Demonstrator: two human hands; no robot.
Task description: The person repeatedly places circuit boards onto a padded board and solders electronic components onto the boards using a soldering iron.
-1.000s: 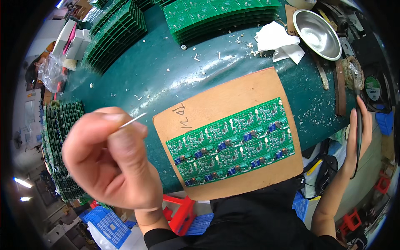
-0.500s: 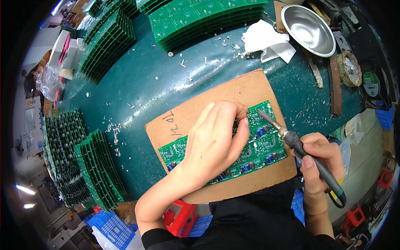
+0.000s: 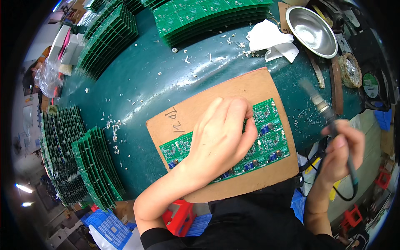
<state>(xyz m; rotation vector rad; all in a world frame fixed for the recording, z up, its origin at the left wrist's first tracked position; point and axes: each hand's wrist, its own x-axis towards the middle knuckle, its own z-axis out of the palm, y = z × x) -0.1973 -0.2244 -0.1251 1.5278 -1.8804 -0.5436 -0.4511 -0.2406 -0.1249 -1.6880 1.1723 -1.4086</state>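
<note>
Over a green circuit board (image 3: 273, 141) my left hand (image 3: 221, 135) rests with thumb and forefinger pinched together; what lies between the fingertips is hidden. The board, filled with small components and blue capacitors, lies on a tan backing board (image 3: 250, 85). In my right hand (image 3: 343, 152) is a soldering iron (image 3: 329, 112), gripped by its dark handle. Its tip is blurred by motion, off to the right of the circuit board and apart from it.
Stacks of green circuit boards stand at the back (image 3: 212, 21) and on the left (image 3: 98, 166). White clippings dot the green tabletop (image 3: 137, 83). At the far right are crumpled white tissue (image 3: 273, 39), a metal bowl (image 3: 312, 31), a round tin with silvery contents (image 3: 350, 68) and a fan (image 3: 371, 85).
My right hand has drawn the soldering iron away from the circuit board, to the right and up. My left hand keeps its pinch over the board; the view has shifted slightly.
</note>
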